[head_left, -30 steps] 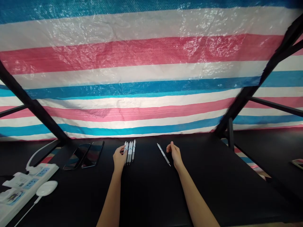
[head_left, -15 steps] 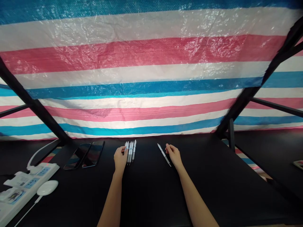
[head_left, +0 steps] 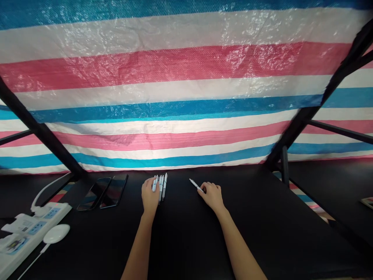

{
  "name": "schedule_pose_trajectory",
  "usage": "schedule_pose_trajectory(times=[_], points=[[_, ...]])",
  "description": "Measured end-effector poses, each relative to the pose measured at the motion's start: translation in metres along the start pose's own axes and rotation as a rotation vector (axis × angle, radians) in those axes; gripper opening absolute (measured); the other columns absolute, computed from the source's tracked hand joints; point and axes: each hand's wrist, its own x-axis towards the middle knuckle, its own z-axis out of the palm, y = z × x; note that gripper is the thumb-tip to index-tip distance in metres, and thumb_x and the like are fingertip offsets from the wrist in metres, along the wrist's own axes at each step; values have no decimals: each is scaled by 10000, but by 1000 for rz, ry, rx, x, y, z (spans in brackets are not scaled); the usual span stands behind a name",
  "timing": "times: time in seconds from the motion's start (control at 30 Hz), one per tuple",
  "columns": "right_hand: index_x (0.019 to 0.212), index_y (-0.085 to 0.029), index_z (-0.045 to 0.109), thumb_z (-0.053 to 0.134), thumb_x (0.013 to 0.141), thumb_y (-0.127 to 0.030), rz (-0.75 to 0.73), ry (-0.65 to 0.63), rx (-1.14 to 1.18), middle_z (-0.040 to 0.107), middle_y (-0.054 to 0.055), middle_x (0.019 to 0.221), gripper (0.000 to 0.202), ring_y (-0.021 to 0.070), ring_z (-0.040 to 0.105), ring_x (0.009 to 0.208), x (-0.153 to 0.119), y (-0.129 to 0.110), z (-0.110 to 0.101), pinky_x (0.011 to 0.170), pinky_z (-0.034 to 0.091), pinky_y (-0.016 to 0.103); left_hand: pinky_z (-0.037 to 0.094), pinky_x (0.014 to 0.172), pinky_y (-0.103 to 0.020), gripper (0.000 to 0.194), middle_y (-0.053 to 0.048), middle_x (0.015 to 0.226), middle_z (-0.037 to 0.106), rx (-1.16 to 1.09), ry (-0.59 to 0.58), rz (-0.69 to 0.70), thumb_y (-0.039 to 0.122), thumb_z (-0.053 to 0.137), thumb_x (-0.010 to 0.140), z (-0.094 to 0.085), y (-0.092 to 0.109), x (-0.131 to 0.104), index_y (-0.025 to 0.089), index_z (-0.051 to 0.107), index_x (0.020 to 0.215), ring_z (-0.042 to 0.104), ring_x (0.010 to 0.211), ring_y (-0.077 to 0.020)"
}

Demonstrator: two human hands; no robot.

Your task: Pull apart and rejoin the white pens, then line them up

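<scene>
A row of several white-and-grey pens [head_left: 164,186] lies side by side on the black table. My left hand [head_left: 150,196] is at the left end of the row, its fingers curled over the leftmost pens and hiding their lower parts. To the right, a single white pen [head_left: 193,182] points away to the upper left. My right hand [head_left: 212,196] is closed on this pen between thumb and fingers, covering its lower end.
Two dark phones [head_left: 115,190] lie left of the pens. A white power strip [head_left: 55,217] with plugs and a round white charger [head_left: 56,234] sits at the far left. Black frame bars [head_left: 294,128] slant up on both sides before a striped sheet [head_left: 175,138].
My right hand has moved left onto the single pen and closed on it; the pen has shifted slightly left. My left hand has moved slightly right, further over the row of pens.
</scene>
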Motion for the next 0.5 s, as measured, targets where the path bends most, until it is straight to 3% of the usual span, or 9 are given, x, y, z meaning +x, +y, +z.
schedule_pose_trajectory(times=[0.07, 0.2, 0.37, 0.5], points=[[708, -224, 565, 490, 855, -342, -60, -13, 48, 610, 9, 701, 204, 194, 531, 719, 0, -5, -1, 747, 293, 350, 386, 942, -411, 252, -91, 1028, 624, -106, -33, 44, 307, 549, 783, 7, 19, -8, 230, 645, 1003, 531, 1036, -271], [877, -260, 602, 380, 934, -337, -198, -49, 119, 657, 17, 808, 242, 196, 549, 776, -1, -19, -4, 801, 300, 361, 340, 1003, -403, 351, -73, 1131, 614, -307, -286, 152, 331, 606, 768, 21, 46, -25, 270, 618, 1113, 513, 1106, -260], [912, -276, 618, 341, 952, -337, -276, -100, 176, 658, 27, 862, 287, 204, 560, 837, -3, -29, -6, 831, 311, 358, 393, 928, -385, 245, -68, 1015, 651, -315, -449, 199, 320, 537, 825, 25, 45, -30, 268, 666, 1027, 563, 993, -242], [910, -264, 616, 377, 929, -375, -187, -103, 257, 665, 28, 890, 265, 214, 576, 850, -1, -25, -7, 845, 314, 366, 431, 846, -348, 194, -56, 916, 646, -313, -402, 178, 305, 530, 832, 21, 38, -26, 265, 686, 939, 585, 898, -219]])
